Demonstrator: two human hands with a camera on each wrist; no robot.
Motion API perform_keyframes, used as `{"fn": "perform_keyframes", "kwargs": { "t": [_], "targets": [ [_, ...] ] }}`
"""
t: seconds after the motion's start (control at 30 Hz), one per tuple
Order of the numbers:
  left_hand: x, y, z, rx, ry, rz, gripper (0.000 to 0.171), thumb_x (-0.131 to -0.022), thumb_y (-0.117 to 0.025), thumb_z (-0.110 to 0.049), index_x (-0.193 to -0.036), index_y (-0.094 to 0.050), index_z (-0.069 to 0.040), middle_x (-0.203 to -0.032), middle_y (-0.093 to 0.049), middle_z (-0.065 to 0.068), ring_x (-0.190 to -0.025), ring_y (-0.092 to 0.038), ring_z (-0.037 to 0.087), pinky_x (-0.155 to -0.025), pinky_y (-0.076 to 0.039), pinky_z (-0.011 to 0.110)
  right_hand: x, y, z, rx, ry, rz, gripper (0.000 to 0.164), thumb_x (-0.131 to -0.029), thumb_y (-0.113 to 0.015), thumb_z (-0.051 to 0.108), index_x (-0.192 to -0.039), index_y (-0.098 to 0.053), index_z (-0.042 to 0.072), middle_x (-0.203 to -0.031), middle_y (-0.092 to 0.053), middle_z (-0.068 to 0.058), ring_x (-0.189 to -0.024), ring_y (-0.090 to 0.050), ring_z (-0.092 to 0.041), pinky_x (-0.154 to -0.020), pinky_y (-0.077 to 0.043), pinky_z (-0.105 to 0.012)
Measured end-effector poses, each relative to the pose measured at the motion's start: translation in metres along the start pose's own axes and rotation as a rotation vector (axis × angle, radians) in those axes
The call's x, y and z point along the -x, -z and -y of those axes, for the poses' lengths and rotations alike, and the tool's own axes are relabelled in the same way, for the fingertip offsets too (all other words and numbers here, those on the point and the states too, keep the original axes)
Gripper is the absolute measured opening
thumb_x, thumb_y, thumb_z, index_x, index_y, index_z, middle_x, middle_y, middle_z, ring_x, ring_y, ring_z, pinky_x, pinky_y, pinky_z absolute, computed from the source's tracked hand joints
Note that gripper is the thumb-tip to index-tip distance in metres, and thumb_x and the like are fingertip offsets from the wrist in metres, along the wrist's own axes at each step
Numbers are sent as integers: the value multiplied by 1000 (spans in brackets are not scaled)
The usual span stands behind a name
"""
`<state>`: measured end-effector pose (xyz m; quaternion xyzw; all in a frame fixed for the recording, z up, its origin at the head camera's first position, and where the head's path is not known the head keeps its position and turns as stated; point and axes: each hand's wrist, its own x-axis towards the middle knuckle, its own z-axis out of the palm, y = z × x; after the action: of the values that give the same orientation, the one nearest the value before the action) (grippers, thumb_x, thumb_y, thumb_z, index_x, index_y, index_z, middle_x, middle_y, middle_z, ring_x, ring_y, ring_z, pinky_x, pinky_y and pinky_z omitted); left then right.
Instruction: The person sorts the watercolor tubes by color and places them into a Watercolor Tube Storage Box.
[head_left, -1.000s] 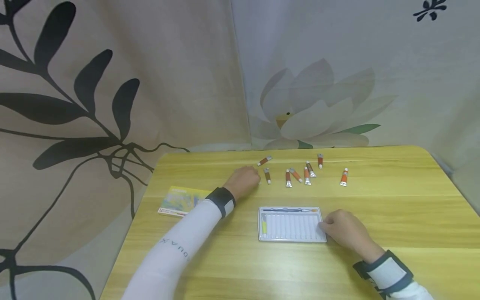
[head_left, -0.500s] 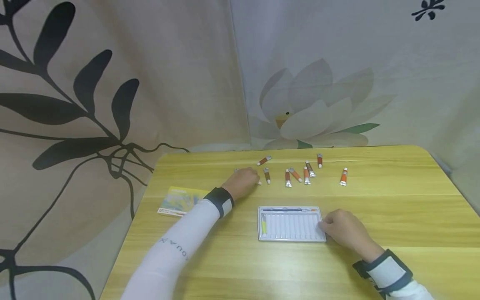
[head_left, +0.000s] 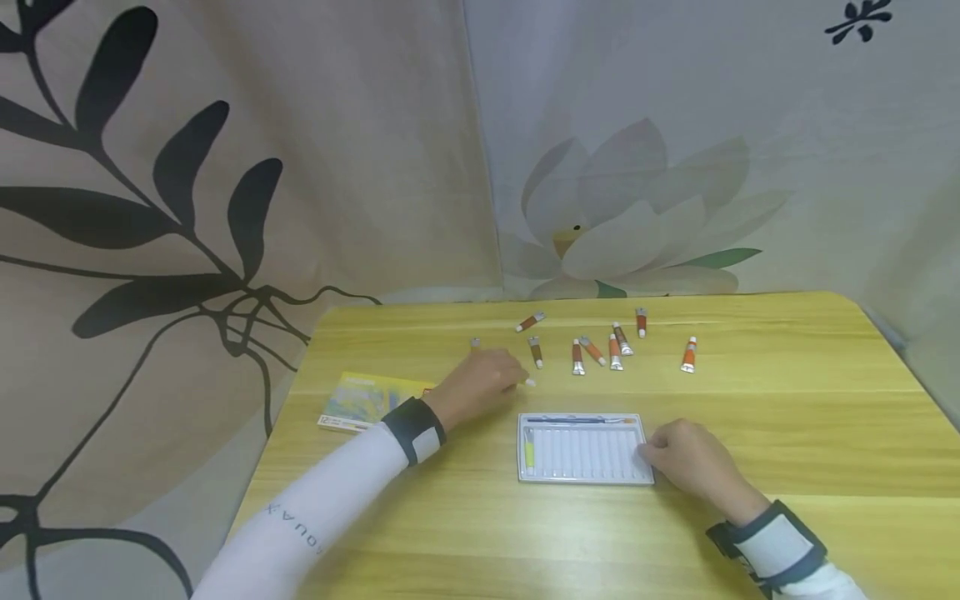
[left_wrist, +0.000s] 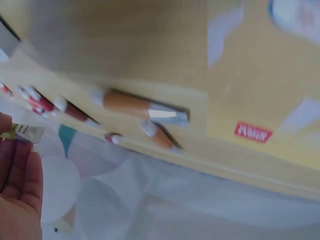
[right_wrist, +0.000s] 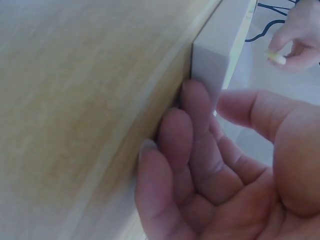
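My left hand (head_left: 483, 379) pinches a small paint tube (left_wrist: 29, 133) above the table; its white cap sticks out past the fingers in the head view. In the left wrist view the tube's crimped silver end and a yellowish part show. A white plastic tray (head_left: 587, 477) lies in front of me, with a paintbrush (head_left: 577, 421) along its back edge and a yellow-green paint tube (head_left: 529, 454) in its leftmost slot. My right hand (head_left: 693, 462) pinches the tray's right edge between thumb and fingers, as the right wrist view also shows.
Several paint tubes in brown, red and orange lie scattered at the back, among them an orange tube (head_left: 688, 355) farthest right and a brown tube (head_left: 536, 352). A yellow printed box (head_left: 367, 398) lies left, partly behind my left arm. A curtain (head_left: 375, 167) hangs behind the table.
My left hand has lifted the paint tube and drawn it nearer, slightly right, towards the tray. Another tube behind that hand shows more now. My right hand stays at the tray.
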<state>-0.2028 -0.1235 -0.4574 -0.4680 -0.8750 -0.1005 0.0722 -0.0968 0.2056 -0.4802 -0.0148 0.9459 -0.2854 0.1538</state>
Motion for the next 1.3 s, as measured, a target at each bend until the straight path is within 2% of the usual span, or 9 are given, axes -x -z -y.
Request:
{"fn": "perform_keyframes", "kwargs": {
  "t": [0.17,0.23,0.4,0.5,0.63,0.73,0.87,1.13,1.3],
  "targets": [
    [12,-3,-15,-16,-77,-10,19,-94,-73,-2,-111,-77,-9,-106,-76,-1,-101,-68,15,-95,-53,25,1,1,0,-7,-1,0,37,-95,-71,21,-61,-59,13,-54,-46,2,-49,-44,-13,-48,-33,-24],
    [14,-2,-20,-66,-112,-1,18,-94,-72,-3,-110,-78,-11,-104,-76,-3,-98,-66,13,-92,-53,23,1,1,0,-11,-3,2,37,-95,-70,20,-61,-60,13,-54,-46,2,-50,-44,-13,-48,-34,-24],
    [18,0,-34,-202,-226,38,16,-94,-74,-6,-107,-77,-15,-104,-75,-6,-98,-64,11,-92,-52,22,1,0,0,-15,-8,-3,38,-94,-71,20,-59,-58,13,-53,-46,3,-49,-44,-13,-48,-34,-24],
    [20,-2,-42,-217,-274,74,17,-94,-75,-6,-107,-76,-17,-107,-74,-7,-102,-63,11,-94,-51,22,1,-1,-1,-14,-6,-9,39,-94,-71,19,-58,-56,13,-53,-45,3,-49,-43,-12,-48,-34,-23],
    [22,-4,-53,-258,-345,115,15,-93,-75,-6,-101,-75,-19,-101,-71,-9,-98,-60,10,-91,-50,22,1,-1,-1,-13,-9,-10,40,-94,-71,20,-58,-54,13,-53,-44,4,-49,-43,-12,-48,-33,-24],
    [23,-8,-58,-286,-365,154,14,-92,-76,-7,-99,-75,-20,-96,-69,-10,-92,-57,9,-88,-48,20,1,-1,-1,-15,-12,-10,40,-95,-71,20,-58,-55,13,-53,-44,4,-49,-43,-12,-48,-34,-24],
    [24,-11,-61,-279,-341,203,12,-93,-78,-12,-101,-76,-20,-94,-68,-11,-88,-52,8,-85,-46,19,1,-1,-1,-17,-9,-9,40,-95,-71,20,-58,-56,13,-53,-44,4,-49,-43,-12,-48,-33,-24],
    [24,-12,-66,-303,-382,213,10,-93,-78,-16,-100,-77,-24,-92,-67,-13,-85,-49,6,-80,-43,18,1,0,-2,-20,0,-7,35,-95,-71,20,-62,-62,13,-54,-46,3,-50,-44,-13,-48,-34,-24],
    [23,-14,-67,-303,-388,219,9,-94,-76,-15,-96,-77,-25,-89,-66,-13,-83,-46,6,-78,-41,19,1,-1,-2,-19,7,-19,38,-94,-71,19,-58,-58,13,-53,-43,4,-49,-42,-12,-48,-32,-24]
  ]
}}
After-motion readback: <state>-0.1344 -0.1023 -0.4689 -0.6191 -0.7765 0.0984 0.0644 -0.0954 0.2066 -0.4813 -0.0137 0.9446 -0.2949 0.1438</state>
